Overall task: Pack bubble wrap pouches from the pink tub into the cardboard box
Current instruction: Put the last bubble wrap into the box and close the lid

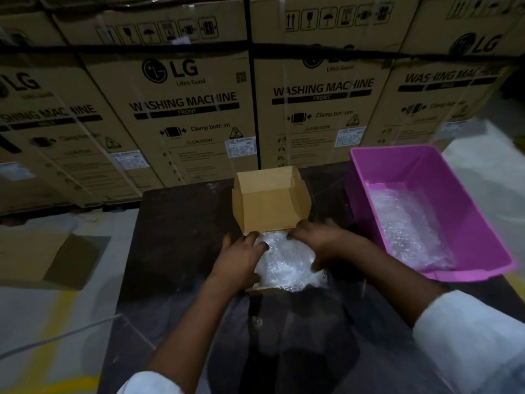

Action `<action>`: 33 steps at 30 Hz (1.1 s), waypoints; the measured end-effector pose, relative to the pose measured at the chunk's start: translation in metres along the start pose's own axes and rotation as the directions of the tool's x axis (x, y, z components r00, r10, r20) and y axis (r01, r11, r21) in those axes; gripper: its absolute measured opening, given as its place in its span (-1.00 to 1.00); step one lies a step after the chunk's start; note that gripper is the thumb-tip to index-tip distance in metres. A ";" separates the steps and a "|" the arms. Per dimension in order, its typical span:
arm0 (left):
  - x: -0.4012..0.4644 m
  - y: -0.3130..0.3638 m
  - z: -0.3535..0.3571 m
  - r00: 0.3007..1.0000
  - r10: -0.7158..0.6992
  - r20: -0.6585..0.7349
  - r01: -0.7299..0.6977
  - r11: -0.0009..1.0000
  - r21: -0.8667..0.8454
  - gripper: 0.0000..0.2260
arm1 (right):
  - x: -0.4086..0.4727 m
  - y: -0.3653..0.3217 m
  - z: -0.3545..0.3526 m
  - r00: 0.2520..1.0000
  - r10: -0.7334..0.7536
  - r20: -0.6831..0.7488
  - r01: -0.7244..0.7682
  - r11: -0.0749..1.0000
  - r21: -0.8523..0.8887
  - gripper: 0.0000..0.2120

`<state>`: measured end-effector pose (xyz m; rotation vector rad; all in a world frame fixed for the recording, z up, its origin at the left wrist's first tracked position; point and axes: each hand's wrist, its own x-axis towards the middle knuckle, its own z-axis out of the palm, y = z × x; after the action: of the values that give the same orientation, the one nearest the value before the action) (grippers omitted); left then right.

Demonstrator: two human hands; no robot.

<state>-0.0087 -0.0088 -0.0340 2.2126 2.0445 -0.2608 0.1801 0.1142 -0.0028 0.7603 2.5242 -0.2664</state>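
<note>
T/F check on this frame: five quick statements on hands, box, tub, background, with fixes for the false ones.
1. Both hands, left hand and right hand, are on the pouches in the box. True.
2. The box lid is closed. False: it stands open.
3. The tub is right of the box. True.
4. The tub holds nothing. False: bubble wrap lies in it.
5. The cartons behind read "REFRIGERATOR". False: "WASHING MACHINE".
</note>
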 end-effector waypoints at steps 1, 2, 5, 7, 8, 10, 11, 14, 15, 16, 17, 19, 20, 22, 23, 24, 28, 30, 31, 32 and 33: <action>-0.002 -0.002 0.000 1.000 0.002 -0.013 -0.002 1.000 0.004 -0.31 | -0.008 0.004 -0.002 0.998 -0.009 -0.063 0.007 1.000 -0.027 -0.09; -0.004 -0.004 0.000 1.000 0.009 -0.018 -0.008 1.000 0.008 -0.27 | -0.015 0.005 -0.001 0.993 -0.022 -0.118 0.015 0.998 -0.064 -0.09; -0.008 -0.006 0.002 0.999 0.030 0.013 -0.030 0.998 0.058 -0.15 | -0.023 0.003 0.014 0.972 -0.076 -0.222 0.047 0.990 -0.132 -0.12; -0.007 -0.006 0.003 0.998 0.039 0.044 -0.043 0.996 0.083 -0.08 | -0.019 0.003 0.023 0.968 -0.072 -0.239 0.036 0.988 -0.152 -0.08; -0.005 -0.005 0.005 0.997 0.042 0.061 -0.048 0.994 0.097 -0.06 | -0.016 0.002 0.025 0.969 -0.055 -0.240 0.015 0.987 -0.163 -0.05; 0.000 -0.003 0.009 0.997 0.075 0.027 -0.078 0.991 0.108 -0.11 | -0.010 -0.002 0.027 0.973 -0.040 -0.227 -0.004 0.982 -0.191 0.01; 0.002 0.000 0.009 0.996 0.093 -0.006 -0.092 0.990 0.109 -0.16 | -0.007 -0.005 0.029 0.975 -0.061 -0.215 0.015 0.978 -0.210 0.01; 0.003 0.007 0.010 0.997 0.083 -0.008 -0.082 0.993 0.090 -0.26 | 0.000 -0.010 0.032 0.988 -0.042 -0.151 0.010 0.978 -0.211 0.02; 0.002 0.008 0.008 0.997 0.079 0.006 -0.079 0.994 0.082 -0.25 | 0.002 -0.010 0.028 0.988 -0.049 -0.143 0.020 0.980 -0.199 0.05; 0.002 0.007 0.007 0.997 0.076 0.013 -0.077 0.994 0.071 -0.23 | 0.002 -0.011 0.022 0.987 -0.055 -0.150 0.027 0.983 -0.184 0.04; 0.002 0.004 0.007 0.997 0.080 0.005 -0.080 0.995 0.062 -0.20 | 0.002 -0.009 0.018 0.980 -0.056 -0.190 0.028 0.988 -0.149 0.01; 0.003 -0.003 0.006 0.998 0.060 0.005 -0.060 0.998 0.022 -0.19 | -0.001 -0.003 0.013 0.986 -0.036 -0.164 0.028 0.998 -0.050 -0.10; 0.003 -0.004 0.004 1.000 0.031 0.005 -0.031 1.000 -0.006 -0.22 | -0.001 -0.002 0.014 0.981 -0.034 -0.193 0.031 0.999 -0.019 -0.13; 0.002 0.003 0.001 0.998 0.012 -0.057 -0.014 0.999 -0.040 -0.24 | -0.005 -0.008 0.019 0.966 -0.060 -0.253 0.051 0.998 -0.043 -0.14; 0.002 0.008 0.002 0.996 0.010 -0.092 -0.014 0.999 -0.037 -0.21 | -0.006 -0.012 0.023 0.963 -0.072 -0.258 0.056 0.996 -0.066 -0.12; 0.004 0.014 0.005 0.995 -0.005 -0.100 0.000 0.999 -0.043 -0.16 | -0.005 -0.014 0.027 0.963 -0.077 -0.258 0.058 0.995 -0.080 -0.11; 0.007 0.014 0.012 0.993 -0.110 -0.037 0.105 0.987 -0.121 -0.04 | -0.003 -0.005 0.028 0.953 -0.079 -0.292 0.063 0.996 -0.064 -0.05; 0.007 0.009 0.013 0.993 -0.106 -0.043 0.101 0.989 -0.104 -0.08 | -0.005 0.001 0.031 0.964 -0.069 -0.256 0.049 0.995 -0.084 -0.07; 0.007 0.008 0.015 0.994 -0.097 -0.058 0.093 0.993 -0.077 -0.10 | -0.006 0.002 0.034 0.965 -0.054 -0.255 0.028 0.994 -0.106 -0.07; 0.006 0.009 0.017 0.994 -0.084 -0.069 0.081 0.996 -0.047 -0.10 | -0.007 0.001 0.036 0.965 -0.044 -0.260 0.012 0.992 -0.123 -0.07; 0.005 0.010 0.019 0.995 -0.071 -0.073 0.069 0.997 -0.020 -0.11 | -0.007 -0.003 0.036 0.966 -0.041 -0.255 0.009 0.992 -0.126 -0.07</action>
<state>0.0009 -0.0086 -0.0539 2.1745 2.1564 -0.1699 0.1984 0.0971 -0.0304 0.7560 2.7651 -0.0181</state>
